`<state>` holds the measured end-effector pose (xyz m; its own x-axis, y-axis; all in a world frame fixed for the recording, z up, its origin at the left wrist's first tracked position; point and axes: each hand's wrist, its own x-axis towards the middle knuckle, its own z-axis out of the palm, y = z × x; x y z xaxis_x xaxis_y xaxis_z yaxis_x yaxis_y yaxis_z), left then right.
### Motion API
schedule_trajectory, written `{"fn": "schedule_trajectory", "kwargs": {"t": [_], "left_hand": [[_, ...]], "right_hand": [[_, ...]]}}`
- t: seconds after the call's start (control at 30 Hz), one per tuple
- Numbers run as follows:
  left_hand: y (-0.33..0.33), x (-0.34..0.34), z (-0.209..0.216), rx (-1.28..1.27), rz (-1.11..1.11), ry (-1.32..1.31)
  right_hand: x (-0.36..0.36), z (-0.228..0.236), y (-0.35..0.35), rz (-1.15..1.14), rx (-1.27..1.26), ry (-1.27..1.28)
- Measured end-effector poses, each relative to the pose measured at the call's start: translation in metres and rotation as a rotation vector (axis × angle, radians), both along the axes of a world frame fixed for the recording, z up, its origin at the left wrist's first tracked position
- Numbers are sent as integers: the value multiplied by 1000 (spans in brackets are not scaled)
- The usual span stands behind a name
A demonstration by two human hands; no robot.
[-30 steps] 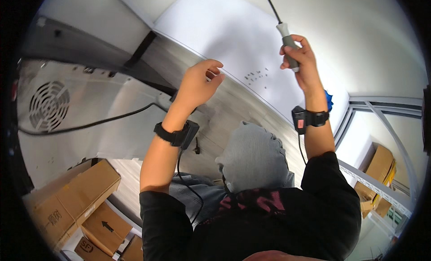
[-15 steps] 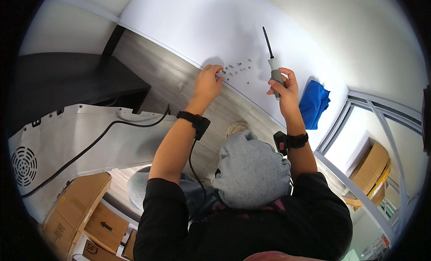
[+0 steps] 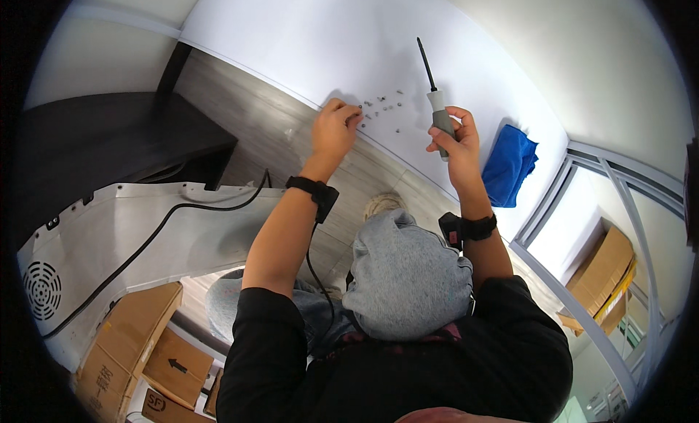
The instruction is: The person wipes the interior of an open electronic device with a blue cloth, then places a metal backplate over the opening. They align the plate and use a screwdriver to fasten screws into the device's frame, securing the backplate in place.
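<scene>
My right hand (image 3: 457, 140) is wrapped round the grey handle of a screwdriver (image 3: 440, 116), whose dark shaft points up and away over the white tabletop (image 3: 306, 41). At the table's near edge, my left hand (image 3: 336, 129) has its thumb and fingers drawn together in a pinch. Whatever lies between those fingertips is too small or hidden to make out. Several small metal screws (image 3: 384, 107) are scattered on the tabletop just right of my left fingertips, and a lone screw (image 3: 397, 130) lies a little closer to the screwdriver.
A folded blue cloth (image 3: 511, 166) lies right of my right hand. At the left are a black table (image 3: 95, 143) and a pale metal panel (image 3: 156, 241) with a black cable (image 3: 164, 230) across it. Cardboard boxes (image 3: 131, 335) sit lower left; a metal frame (image 3: 582, 306) stands at right.
The fingers of my left hand have closed into a pinch beside the screws. My right hand, with the screwdriver, has shifted slightly left.
</scene>
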<state>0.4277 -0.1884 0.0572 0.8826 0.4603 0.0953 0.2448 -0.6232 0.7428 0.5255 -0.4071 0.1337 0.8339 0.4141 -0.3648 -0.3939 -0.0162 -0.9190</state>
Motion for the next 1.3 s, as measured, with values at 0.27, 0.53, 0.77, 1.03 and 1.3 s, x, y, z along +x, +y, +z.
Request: {"fn": "schedule_trajectory", "kwargs": {"t": [0.27, 0.53, 0.77, 1.03, 1.3], "left_hand": [[11, 1, 12, -804, 253, -12], [61, -44, 84, -1770, 377, -389], [84, -109, 165, -1786, 282, -755], [88, -186, 208, -1646, 389, -951], [80, -215, 198, -1343, 661, -798]], "right_hand": [[2, -3, -2, 77, -38, -3], [21, 41, 34, 497, -45, -99], [35, 103, 104, 870, 9, -309], [-12, 162, 172, 1116, 69, -402], [-56, 170, 176, 1147, -44, -692]]}}
